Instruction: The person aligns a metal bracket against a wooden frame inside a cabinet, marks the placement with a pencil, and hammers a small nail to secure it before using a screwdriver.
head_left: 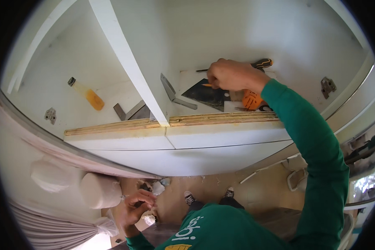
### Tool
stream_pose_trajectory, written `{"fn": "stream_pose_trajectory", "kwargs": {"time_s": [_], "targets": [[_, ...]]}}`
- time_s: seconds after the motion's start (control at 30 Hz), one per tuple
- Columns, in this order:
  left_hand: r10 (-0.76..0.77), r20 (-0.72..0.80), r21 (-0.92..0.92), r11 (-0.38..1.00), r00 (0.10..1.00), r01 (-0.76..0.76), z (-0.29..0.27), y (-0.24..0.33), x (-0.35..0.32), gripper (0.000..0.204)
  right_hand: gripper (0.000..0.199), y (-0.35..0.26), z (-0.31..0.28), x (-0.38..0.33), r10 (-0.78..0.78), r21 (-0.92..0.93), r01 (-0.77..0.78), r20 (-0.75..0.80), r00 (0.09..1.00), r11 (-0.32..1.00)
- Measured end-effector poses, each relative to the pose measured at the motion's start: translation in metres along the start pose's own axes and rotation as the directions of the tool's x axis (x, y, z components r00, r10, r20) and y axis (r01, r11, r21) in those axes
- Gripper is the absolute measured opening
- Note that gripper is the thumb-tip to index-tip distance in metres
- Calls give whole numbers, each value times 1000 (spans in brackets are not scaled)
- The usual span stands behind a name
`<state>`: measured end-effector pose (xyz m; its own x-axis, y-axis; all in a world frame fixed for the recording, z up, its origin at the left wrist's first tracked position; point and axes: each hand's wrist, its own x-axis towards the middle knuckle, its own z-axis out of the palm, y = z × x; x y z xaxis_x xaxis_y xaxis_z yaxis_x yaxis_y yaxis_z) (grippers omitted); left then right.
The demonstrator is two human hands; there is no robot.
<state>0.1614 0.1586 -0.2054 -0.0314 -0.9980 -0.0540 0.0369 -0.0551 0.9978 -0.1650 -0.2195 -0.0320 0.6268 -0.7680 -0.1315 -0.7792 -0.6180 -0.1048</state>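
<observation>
My right hand (233,76) reaches into the right compartment of a white cabinet. Its fingers are pinched on a thin orange stick (207,85), perhaps a pencil, whose end sticks out to the left. Below lies a dark, pointed flat plate (206,95). An orange round tool (251,100) is close under the wrist, partly covered by the sleeve. Behind the hand lies a screwdriver with a black and yellow handle (262,63). Low on the left, outside the cabinet, my left hand (139,204) is loosely curled, with nothing visible in it.
A white upright divider (127,58) splits the cabinet, with a metal square (177,93) beside it. The left compartment holds a bottle of yellow-orange liquid (91,96) and another metal square (131,111). Raw wood runs along the front edge (225,118). A white roll (100,190) stands near my left hand.
</observation>
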Motion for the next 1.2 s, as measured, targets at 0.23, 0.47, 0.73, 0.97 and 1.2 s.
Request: {"fn": "stream_pose_trajectory", "kwargs": {"time_s": [0.23,0.47,0.73,0.97,1.2], "targets": [[-101,40,-113,988,994,105,-10,-19,-3,11,20,41,-9,11,7,-87,-24,-191,981,996],[-38,-56,-232,972,998,24,-13,-31,-17,11,19,43,-81,-49,245,-184,-298,-265,933,936],[25,9,-300,954,1000,-21,-18,-35,-4,10,14,94,-47,-42,191,-297,-253,-223,956,921],[49,-7,-294,955,999,-49,-19,-38,-7,7,11,96,-46,-38,231,-281,-273,-174,957,920],[-17,126,-285,957,992,52,-21,-43,2,11,9,48,-55,-32,-93,-295,16,-251,964,955]]}}
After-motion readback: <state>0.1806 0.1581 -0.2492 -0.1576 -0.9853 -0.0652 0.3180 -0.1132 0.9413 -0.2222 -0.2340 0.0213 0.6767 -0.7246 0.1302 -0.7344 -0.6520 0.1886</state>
